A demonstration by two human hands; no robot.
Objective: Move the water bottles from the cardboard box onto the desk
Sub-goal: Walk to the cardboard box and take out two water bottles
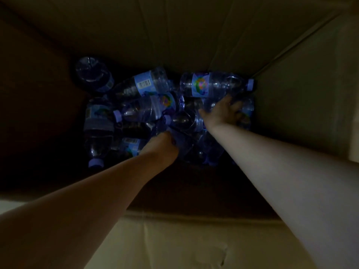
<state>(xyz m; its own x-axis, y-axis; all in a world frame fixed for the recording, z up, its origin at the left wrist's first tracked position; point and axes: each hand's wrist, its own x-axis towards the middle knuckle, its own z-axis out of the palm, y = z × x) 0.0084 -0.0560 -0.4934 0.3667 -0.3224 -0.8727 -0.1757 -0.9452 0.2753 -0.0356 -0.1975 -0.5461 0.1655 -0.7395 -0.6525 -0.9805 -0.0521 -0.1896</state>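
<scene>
Deep inside the cardboard box (194, 35), my left hand (163, 144) and right hand (223, 111) each reach among piled water bottles (147, 84); whether either grip holds one, I cannot tell.

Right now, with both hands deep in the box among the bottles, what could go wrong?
1. The box is dark, so either hand may get a poor grip; a bottle could slip.
2. The bottles lie piled crosswise; lifting one may shift the others.
3. The left hand and right hand work close together, so they could bump.
</scene>
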